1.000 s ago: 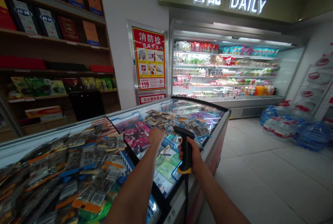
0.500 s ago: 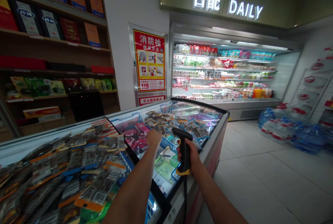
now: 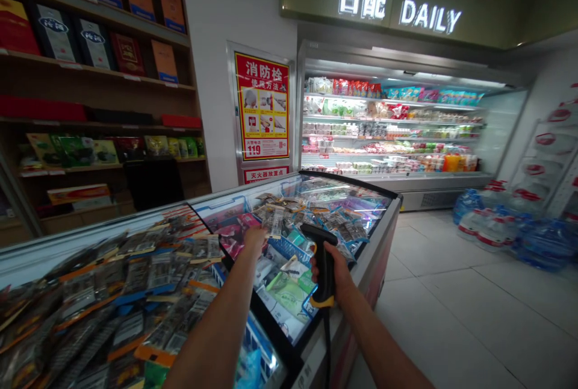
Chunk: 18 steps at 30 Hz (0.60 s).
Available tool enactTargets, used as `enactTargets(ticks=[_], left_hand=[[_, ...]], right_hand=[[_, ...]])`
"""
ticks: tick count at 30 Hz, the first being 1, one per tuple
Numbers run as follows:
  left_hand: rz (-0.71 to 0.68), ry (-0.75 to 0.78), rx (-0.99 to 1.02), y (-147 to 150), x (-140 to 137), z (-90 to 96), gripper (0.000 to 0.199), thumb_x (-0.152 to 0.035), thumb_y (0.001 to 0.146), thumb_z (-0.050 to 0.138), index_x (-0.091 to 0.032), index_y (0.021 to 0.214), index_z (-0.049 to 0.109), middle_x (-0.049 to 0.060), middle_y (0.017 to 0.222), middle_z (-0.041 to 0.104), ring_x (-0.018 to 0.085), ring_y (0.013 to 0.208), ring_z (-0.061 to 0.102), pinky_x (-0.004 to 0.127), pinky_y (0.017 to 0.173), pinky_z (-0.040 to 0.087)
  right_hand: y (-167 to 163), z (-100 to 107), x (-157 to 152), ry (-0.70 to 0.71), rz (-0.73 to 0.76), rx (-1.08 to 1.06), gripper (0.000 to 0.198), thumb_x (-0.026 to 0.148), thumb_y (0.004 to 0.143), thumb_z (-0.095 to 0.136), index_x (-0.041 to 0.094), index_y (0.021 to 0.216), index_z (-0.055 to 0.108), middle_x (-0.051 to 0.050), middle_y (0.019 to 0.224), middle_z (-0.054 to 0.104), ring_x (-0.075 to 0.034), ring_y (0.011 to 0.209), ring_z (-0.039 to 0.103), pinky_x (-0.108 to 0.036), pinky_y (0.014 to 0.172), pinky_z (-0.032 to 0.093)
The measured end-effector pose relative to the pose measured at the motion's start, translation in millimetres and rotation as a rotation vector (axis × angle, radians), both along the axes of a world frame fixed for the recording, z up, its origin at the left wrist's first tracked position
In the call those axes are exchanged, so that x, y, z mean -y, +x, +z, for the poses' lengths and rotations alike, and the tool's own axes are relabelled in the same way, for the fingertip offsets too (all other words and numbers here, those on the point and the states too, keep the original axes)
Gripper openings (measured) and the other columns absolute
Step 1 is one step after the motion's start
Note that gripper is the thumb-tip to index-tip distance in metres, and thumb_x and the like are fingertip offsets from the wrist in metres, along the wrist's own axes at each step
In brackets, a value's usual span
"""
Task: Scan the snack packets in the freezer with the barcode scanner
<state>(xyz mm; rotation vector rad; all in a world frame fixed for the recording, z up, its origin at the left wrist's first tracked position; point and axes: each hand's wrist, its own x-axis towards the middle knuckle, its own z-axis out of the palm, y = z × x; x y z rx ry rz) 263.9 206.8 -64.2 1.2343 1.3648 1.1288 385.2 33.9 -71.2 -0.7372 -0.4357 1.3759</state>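
Observation:
My right hand grips a black and yellow barcode scanner by its handle, above the glass-topped freezer chest; a cord hangs from its base. My left hand is closed at the edge of a small snack packet with a pale label, which seems to be held by the fingertips. Behind it, a pile of similar packets lies on the freezer glass. A larger heap of dark packets with orange and blue edges spreads to the left.
The freezer chest holds pink bags and green-white bags in blue baskets. A lit refrigerated display stands at the back. Water bottles sit on the right floor. Shelves with boxes line the left.
My left hand has moved slightly left, and a pale-labelled packet now shows at its fingertips. My right hand still holds the scanner. The view has shifted slightly.

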Motion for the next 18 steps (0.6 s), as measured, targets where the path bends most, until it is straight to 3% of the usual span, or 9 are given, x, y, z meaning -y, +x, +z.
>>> enactTargets(ticks=[8, 18], left_hand=[[0.053, -0.112, 0.369, -19.4, 4.3, -1.5, 0.015, -0.008, 0.077, 0.046, -0.022, 0.075, 0.052, -0.001, 0.072, 0.06, 0.009, 0.074, 0.061, 0.018, 0.063, 0.05], [0.059, -0.116, 0.387, -18.4, 2.2, -2.9, 0.017, -0.008, 0.078, 0.046, -0.022, 0.082, 0.054, 0.001, 0.084, 0.065, 0.012, 0.081, 0.062, 0.02, 0.062, 0.051]], right_hand=[[-16.8, 1.0, 0.2, 0.005, 0.091, 0.041, 0.033, 0.046, 0.068, 0.053, 0.014, 0.072, 0.055, 0.001, 0.05, 0.055, -0.008, 0.036, 0.046, -0.019, 0.034, 0.036], [-13.2, -0.6, 0.1, 0.017, 0.081, 0.025, 0.031, 0.046, 0.068, 0.054, 0.015, 0.074, 0.055, 0.001, 0.05, 0.055, -0.008, 0.036, 0.047, -0.019, 0.033, 0.036]])
